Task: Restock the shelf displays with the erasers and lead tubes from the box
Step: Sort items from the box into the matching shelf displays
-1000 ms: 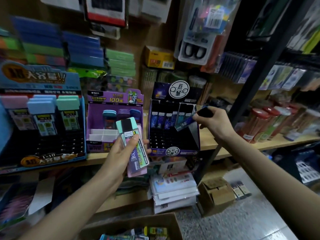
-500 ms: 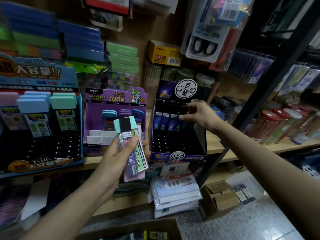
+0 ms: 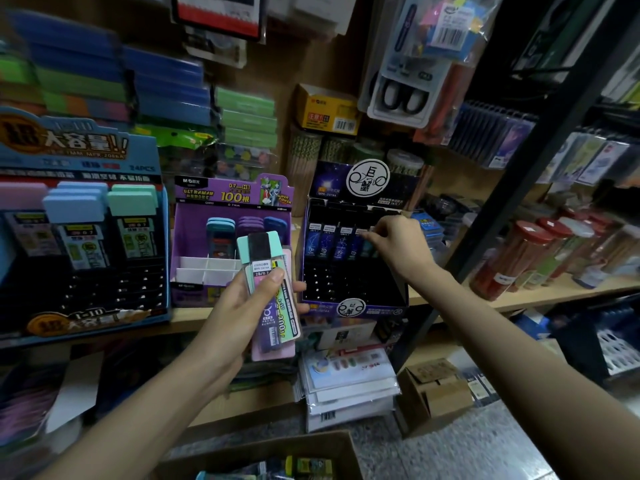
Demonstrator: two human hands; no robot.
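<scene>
Fingers, right hand: curled, pinching the top of one lead tube at the right end of the back row in the dark display.
Fingers, left hand: wrapped round a handful of lead tubes, thumb pressed across the front one (mint cap foremost, a pink one behind); held up in front of the purple display.
Dark display, stock: one row of blue-labelled tubes standing at the back; the slots in front of it are bare.
Purple display, stock: a few tubes at the back; the white dividers toward the front hold nothing.
Blue display, stock: pink, blue and mint tubes across the top; lower slots unfilled.
Box: open, at the bottom edge of the view, with coloured packets inside (too blurred to sort).
Shelf: wooden, carries all three displays side by side.
Erasers: none that can be picked out with certainty.
Progress, judged: early. Only the back rows of each display are filled, and most slots stand open.
Left to do, judged: seat the pinched tube, place the handful from the left hand, then draw more from the box (erasers included, if any are there).
</scene>
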